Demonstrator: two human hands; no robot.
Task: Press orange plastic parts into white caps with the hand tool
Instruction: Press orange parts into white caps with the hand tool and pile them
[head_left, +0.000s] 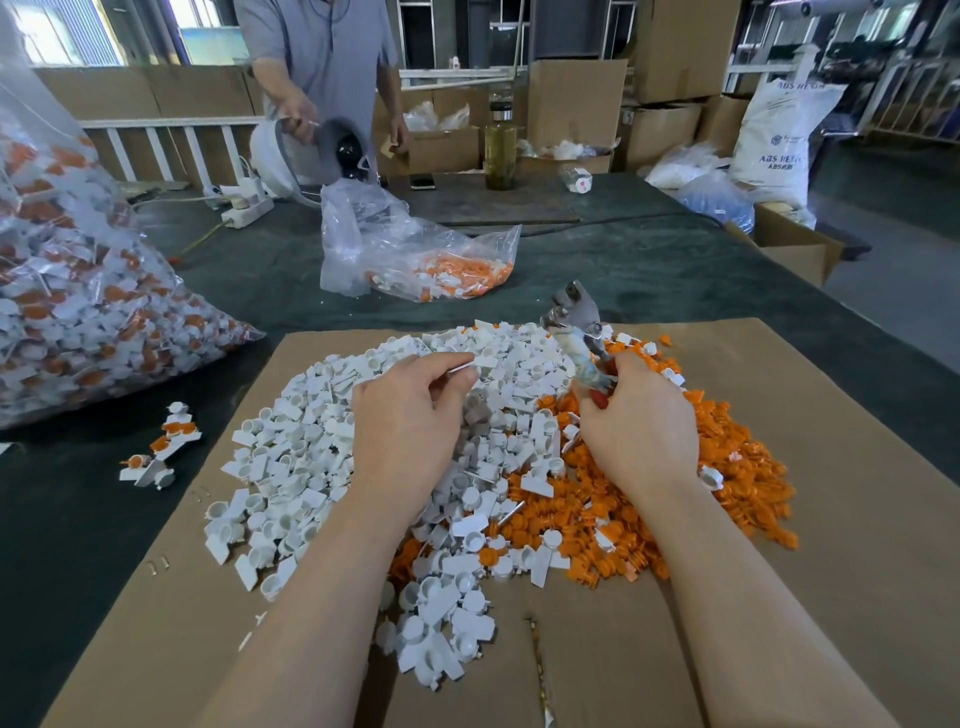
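A heap of white caps (291, 467) covers the left and middle of a brown cardboard sheet (831, 467); a heap of orange plastic parts (737, 467) lies beside it on the right. My left hand (405, 421) hovers over the white heap and pinches a white cap (480, 364) between thumb and fingers. My right hand (639, 421) grips the handles of a metal hand tool (574, 322), whose grey jaws point up and away from me.
A large clear bag of assembled orange-and-white pieces (78, 312) stands at the left. A smaller clear bag (415, 254) lies mid-table. A few finished pieces (161, 452) lie on the dark cloth. Across the table stands a person (317, 67); a bottle (500, 145) and boxes sit behind.
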